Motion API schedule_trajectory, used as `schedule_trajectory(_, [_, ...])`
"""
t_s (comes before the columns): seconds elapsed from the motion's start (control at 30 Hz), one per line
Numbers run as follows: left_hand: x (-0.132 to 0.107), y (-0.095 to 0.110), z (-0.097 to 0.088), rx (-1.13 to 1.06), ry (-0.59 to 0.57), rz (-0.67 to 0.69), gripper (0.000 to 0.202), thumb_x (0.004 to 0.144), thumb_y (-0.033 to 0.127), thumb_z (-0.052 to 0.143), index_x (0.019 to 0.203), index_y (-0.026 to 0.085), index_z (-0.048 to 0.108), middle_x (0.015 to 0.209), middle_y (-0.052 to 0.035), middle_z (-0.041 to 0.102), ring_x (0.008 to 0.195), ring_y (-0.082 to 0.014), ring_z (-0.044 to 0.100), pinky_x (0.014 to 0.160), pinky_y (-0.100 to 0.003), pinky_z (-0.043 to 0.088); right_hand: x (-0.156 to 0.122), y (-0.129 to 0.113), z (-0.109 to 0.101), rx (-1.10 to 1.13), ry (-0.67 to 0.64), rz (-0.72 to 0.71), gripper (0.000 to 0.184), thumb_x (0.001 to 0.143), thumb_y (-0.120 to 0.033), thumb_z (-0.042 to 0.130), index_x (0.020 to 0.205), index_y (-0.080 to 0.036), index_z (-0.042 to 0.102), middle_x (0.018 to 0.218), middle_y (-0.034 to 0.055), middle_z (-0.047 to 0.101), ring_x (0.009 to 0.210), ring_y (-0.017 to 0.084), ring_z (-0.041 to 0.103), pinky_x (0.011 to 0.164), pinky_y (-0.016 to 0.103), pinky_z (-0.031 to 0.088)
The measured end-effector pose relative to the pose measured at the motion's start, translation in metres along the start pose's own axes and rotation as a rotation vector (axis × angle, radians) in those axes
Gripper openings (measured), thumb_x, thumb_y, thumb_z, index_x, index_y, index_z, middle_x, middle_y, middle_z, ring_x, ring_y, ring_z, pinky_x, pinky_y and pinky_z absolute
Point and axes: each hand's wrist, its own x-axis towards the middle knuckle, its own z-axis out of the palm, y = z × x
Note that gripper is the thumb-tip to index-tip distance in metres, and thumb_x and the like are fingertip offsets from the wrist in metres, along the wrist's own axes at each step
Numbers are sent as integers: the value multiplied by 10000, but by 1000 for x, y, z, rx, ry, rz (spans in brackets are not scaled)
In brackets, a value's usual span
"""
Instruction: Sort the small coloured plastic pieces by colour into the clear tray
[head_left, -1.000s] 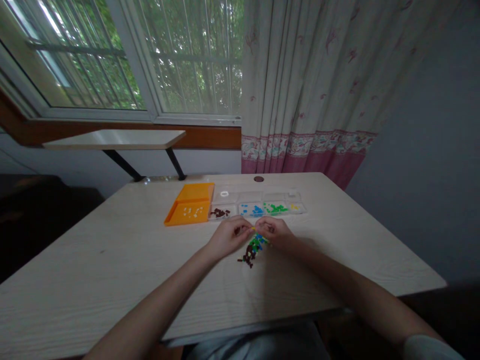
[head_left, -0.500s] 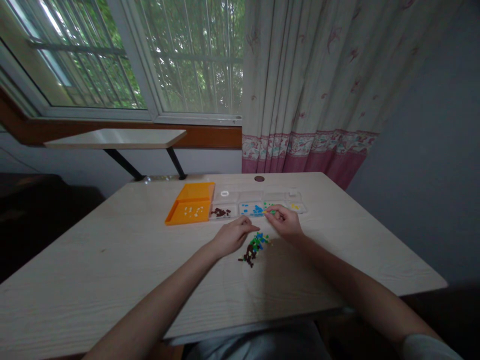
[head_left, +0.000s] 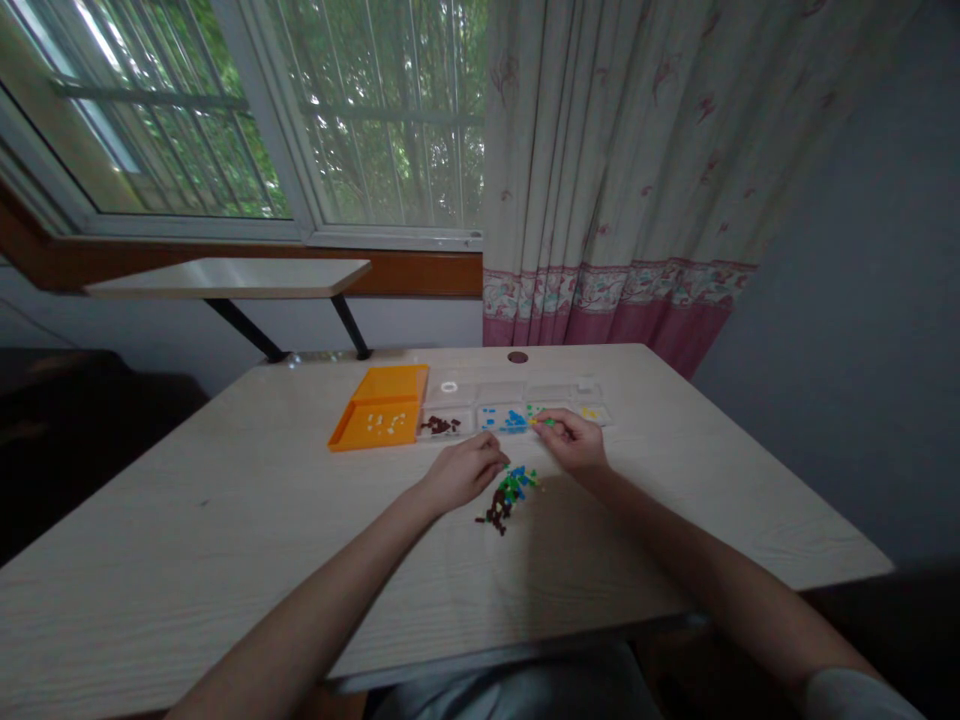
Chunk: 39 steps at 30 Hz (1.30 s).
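My right hand (head_left: 574,442) hovers at the front edge of the clear trays, thumb and forefinger pinching a small yellow piece (head_left: 533,421). Fingers bent together, my left hand (head_left: 465,473) is at the upper left of a mixed pile (head_left: 510,490) of tiny brown, green, blue and yellow pieces; whether it holds one is hidden. Behind the hands, the brown pieces (head_left: 441,426), blue pieces (head_left: 511,420) and yellow pieces (head_left: 590,412) lie in separate clear compartments. Green pieces (head_left: 534,410) show in another, partly covered by my right hand.
An open orange case (head_left: 337,440) with several white pieces (head_left: 386,423) stands left of the clear trays (head_left: 501,392). At the back left of the wooden table (head_left: 247,560) is a raised shelf (head_left: 232,278) on black legs. A round brown cap (head_left: 517,357) sits near the back edge.
My left forefinger, stretched out earlier, has curled in near the pile. My right hand has shifted slightly right, the yellow piece still pinched.
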Motion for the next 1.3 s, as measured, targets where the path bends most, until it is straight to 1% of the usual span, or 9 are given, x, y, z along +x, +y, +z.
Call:
schedule_trajectory(0.1, [0, 1, -2, 15, -12, 8, 231, 859, 240, 411, 998, 247, 595, 994, -29, 514, 872, -140, 548, 762, -229, 434, 11, 9, -13, -82, 1, -15, 242, 779, -373, 546, 805, -165, 669, 444, -63, 379, 402, 61, 321, 425, 179, 285])
schedule_trajectory(0.17, [0, 2, -2, 25, -18, 6, 230, 862, 253, 409, 993, 248, 598, 994, -30, 518, 867, -140, 551, 750, -228, 436, 23, 21, -30, -178, -5, -13, 266, 788, -385, 527, 823, -166, 675, 453, -54, 394, 421, 72, 352, 447, 186, 292])
schedule_trajectory(0.37, [1, 3, -3, 35, -14, 9, 216, 859, 264, 420, 951, 239, 614, 974, -29, 537, 861, -143, 557, 738, -227, 431, 48, 73, -91, -579, -273, 101, 269, 782, -384, 509, 855, -194, 685, 511, -16, 523, 463, 97, 443, 492, 202, 291])
schedule_trajectory(0.5, [1, 4, -3, 21, -3, 9, 199, 856, 259, 425, 917, 228, 612, 956, -25, 547, 848, -141, 561, 729, -225, 430, 47, 91, -101, -732, -390, 232, 236, 768, -355, 510, 851, -228, 690, 578, 10, 597, 528, 124, 512, 503, 209, 299])
schedule_trajectory(0.7, [0, 2, -2, -93, 34, -7, 191, 862, 248, 414, 893, 200, 596, 947, -36, 563, 859, -141, 557, 752, -231, 430, 43, 93, -96, -854, -444, 338, 238, 753, -334, 507, 858, -239, 698, 723, 41, 671, 647, 153, 576, 537, 216, 330])
schedule_trajectory(0.83, [2, 0, -4, -255, 126, -44, 173, 853, 240, 439, 848, 173, 598, 892, -46, 578, 837, -143, 544, 756, -243, 423, 44, 85, -92, -857, -416, 295, 261, 776, -342, 483, 897, -236, 688, 731, 42, 678, 650, 156, 584, 541, 220, 335])
schedule_trajectory(0.93, [5, 1, -5, -373, 201, -68, 180, 848, 244, 456, 807, 148, 602, 812, -51, 587, 794, -142, 540, 729, -247, 418, 38, 66, -76, -774, -382, 186, 270, 803, -337, 463, 941, -238, 673, 697, 26, 674, 613, 142, 580, 544, 214, 348])
schedule_trajectory(1.13, [8, 7, -5, -501, 231, -134, 222, 839, 296, 472, 780, 134, 612, 748, -42, 588, 697, -132, 523, 630, -231, 395, 9, 17, -13, -460, -456, -168, 243, 814, -345, 488, 920, -235, 677, 697, 0, 684, 584, 103, 581, 572, 183, 386])
schedule_trajectory(1.3, [9, 9, -2, -586, 215, -154, 257, 827, 337, 481, 756, 132, 619, 745, -37, 602, 709, -136, 526, 634, -228, 395, -8, 10, 12, -334, -358, -320, 213, 802, -346, 526, 844, -212, 687, 605, -9, 664, 481, 75, 543, 526, 171, 372])
